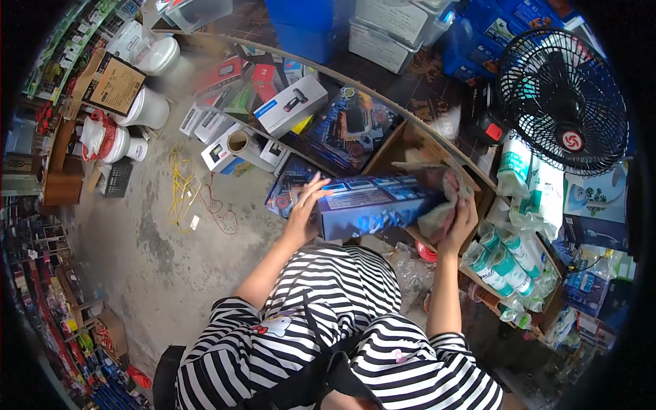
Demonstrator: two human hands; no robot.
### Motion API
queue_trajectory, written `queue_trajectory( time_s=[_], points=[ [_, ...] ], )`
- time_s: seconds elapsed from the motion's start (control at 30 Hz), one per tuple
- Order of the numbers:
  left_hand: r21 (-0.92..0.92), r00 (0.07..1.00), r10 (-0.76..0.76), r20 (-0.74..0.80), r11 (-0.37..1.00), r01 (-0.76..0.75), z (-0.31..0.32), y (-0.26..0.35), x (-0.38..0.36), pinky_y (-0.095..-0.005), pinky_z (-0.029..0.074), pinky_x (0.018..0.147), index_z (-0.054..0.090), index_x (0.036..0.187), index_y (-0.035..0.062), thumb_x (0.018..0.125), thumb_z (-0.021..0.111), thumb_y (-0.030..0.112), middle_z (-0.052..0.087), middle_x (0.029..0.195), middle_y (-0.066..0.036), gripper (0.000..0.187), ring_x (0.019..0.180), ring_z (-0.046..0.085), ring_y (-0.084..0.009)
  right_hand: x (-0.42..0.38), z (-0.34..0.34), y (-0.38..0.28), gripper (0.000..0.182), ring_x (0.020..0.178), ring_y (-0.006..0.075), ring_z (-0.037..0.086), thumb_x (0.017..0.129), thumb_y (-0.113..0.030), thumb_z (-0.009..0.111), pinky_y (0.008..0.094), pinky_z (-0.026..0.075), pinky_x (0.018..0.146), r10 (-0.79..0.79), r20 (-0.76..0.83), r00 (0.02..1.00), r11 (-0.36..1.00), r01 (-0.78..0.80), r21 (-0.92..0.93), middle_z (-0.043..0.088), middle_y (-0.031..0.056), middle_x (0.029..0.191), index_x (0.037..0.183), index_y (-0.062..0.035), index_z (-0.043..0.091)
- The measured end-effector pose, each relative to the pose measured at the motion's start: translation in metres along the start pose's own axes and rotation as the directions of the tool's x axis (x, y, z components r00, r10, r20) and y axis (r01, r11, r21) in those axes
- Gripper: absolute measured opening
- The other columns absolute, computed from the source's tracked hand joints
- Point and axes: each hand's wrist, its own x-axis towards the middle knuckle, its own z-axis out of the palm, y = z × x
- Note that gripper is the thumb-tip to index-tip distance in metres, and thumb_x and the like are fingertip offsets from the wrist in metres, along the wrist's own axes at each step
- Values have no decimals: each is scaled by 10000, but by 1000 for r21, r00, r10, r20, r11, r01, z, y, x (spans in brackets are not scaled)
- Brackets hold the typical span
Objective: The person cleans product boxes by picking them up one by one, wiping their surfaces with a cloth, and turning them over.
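A long blue printed product box [374,213] is held up in front of my striped shirt, lying on its side. My left hand [304,213] grips its left end, with fingers over the top edge. In my right hand [459,227] is a crumpled greyish-pink cloth [434,217], pressed against the right end of the box and hiding that end. Below and behind the box, an open cardboard carton [400,145] shows its inside. Another dark blue printed box [290,183] lies just beyond my left hand.
A black fan [564,102] stands at the upper right, above plastic-wrapped rolls [506,273]. A white product box [290,106] and a cardboard tube [238,141] lie ahead. Yellow cord [179,191] is on the concrete floor, near white buckets [149,109]. Blue bins [307,34] stand at the back.
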Motion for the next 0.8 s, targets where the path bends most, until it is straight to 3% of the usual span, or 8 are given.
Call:
queue_trajectory(
  time_s=[0.07,0.1,0.27,0.37,0.43,0.57,0.67,0.8],
  points=[
    [20,996,-74,51,997,73,-6,12,-1,-418,278,1098,551,1193,57,592,627,-123,329,1467,-161,633,1408,212,-317,-12,-13,-5,322,988,128,535,953,-238,441,255,383,897,112,118,987,974,-132,184,591,49,1052,1103,17,570],
    [-308,981,-188,44,932,192,-1,12,-6,-408,247,1112,536,1229,55,600,601,-125,304,1485,-149,658,1415,195,-295,-18,-17,-7,360,1018,138,538,958,-264,431,264,382,917,154,121,981,956,-179,234,595,54,1085,1137,18,566],
    [-855,852,-491,183,348,385,-3,-6,-33,-368,134,1149,364,1430,121,819,517,209,171,1542,-126,636,1419,170,-225,-49,-49,36,442,1101,205,533,956,-333,411,324,383,980,335,135,932,830,-360,427,582,94,1195,1205,3,551],
    [-867,506,-799,324,-37,497,1,4,-34,-393,353,1038,377,1404,82,911,498,486,434,1390,-139,649,1248,430,-227,-60,-47,38,414,1068,189,537,954,-320,418,318,391,959,390,147,909,777,-411,477,591,78,1148,1170,1,564],
    [-741,374,-734,567,-256,620,2,22,-25,-396,436,947,441,1346,84,886,546,498,540,1274,-117,627,1105,534,-231,-63,-44,35,404,1015,169,552,952,-322,422,300,414,916,425,131,896,827,-443,348,599,57,1103,1145,2,570],
    [-711,402,-676,618,-261,653,4,18,-23,-368,461,920,485,1224,62,845,641,278,578,1132,-112,463,1072,553,-218,-50,-36,19,185,785,80,468,913,-169,538,237,383,705,385,8,923,919,-383,-93,553,10,857,939,14,542],
    [-770,508,-760,405,16,638,13,9,-19,-361,452,936,414,1278,72,815,640,209,550,1168,-104,534,1080,545,-210,-31,-16,-4,186,877,140,511,876,-98,602,263,411,827,22,-117,993,878,-75,-472,586,66,945,1006,27,560],
    [-801,513,-733,448,-73,595,25,-35,-21,-343,443,937,430,1274,82,811,633,180,544,1174,-97,514,1082,540,-203,-14,13,-9,165,861,135,554,876,-95,602,249,434,791,-8,-56,998,937,-12,-348,600,62,915,975,36,583]
  ],
)
